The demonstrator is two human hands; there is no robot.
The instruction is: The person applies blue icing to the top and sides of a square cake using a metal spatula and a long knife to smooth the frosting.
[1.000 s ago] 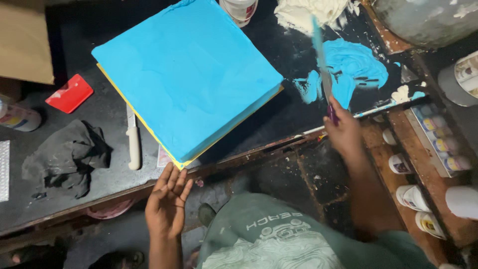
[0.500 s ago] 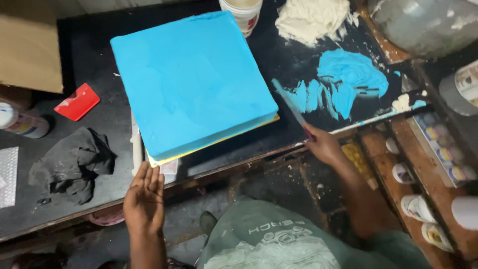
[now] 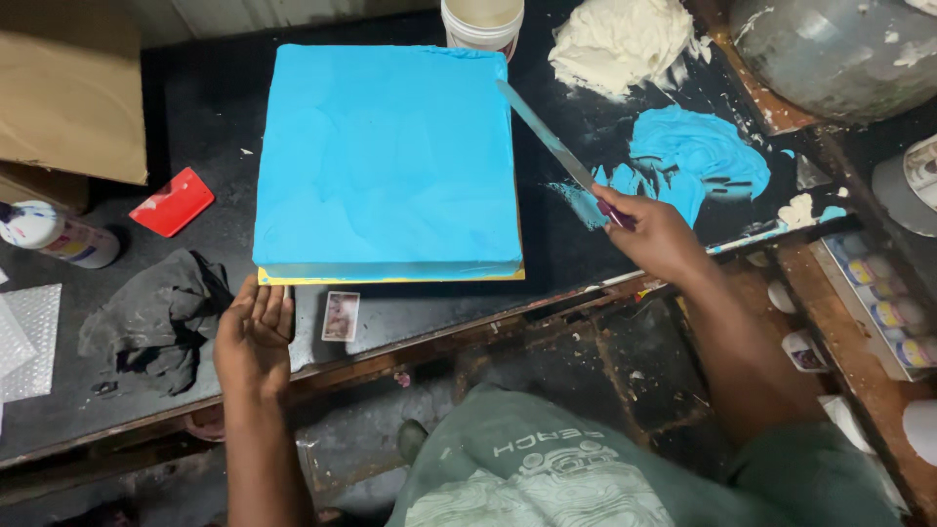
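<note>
A large square slab coated in smooth blue paste (image 3: 388, 161) lies flat on the black worktable (image 3: 205, 107), its near left corner touching the left hand's (image 3: 253, 337) loosely spread fingertips, apparently to steady it. The right hand (image 3: 656, 234) is clenched around a long metal palette knife (image 3: 549, 139), whose blade angles beyond the knuckles to the slab's right edge.
</note>
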